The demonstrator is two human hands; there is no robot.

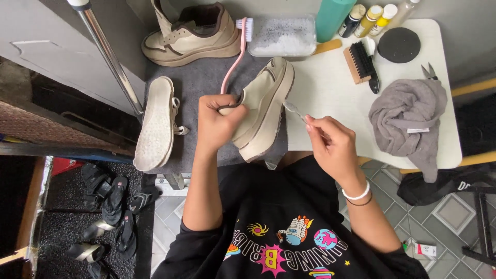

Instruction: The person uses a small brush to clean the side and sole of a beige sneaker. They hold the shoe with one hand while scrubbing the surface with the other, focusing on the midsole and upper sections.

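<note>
My left hand [217, 121] grips a cream platform sneaker [266, 106] by its collar, tilting it on its side over a grey mat [206, 77]. My right hand [330, 142] pinches a small clear-handled brush [293, 108] whose tip touches the sneaker's thick sole edge. The matching sneaker [191, 36] stands upright at the back of the mat. A pink toothbrush [235, 54] lies between the two shoes. A white insole [155, 121] rests at the mat's left side.
On the white table [330, 82] are a clear tub of soapy water [281, 35], a black-bristled wooden brush [360, 62], a black round sponge [399, 45], several bottles [369, 18], small snips [429, 71] and a crumpled grey towel [408, 121]. Sandals [111, 201] lie on the floor at left.
</note>
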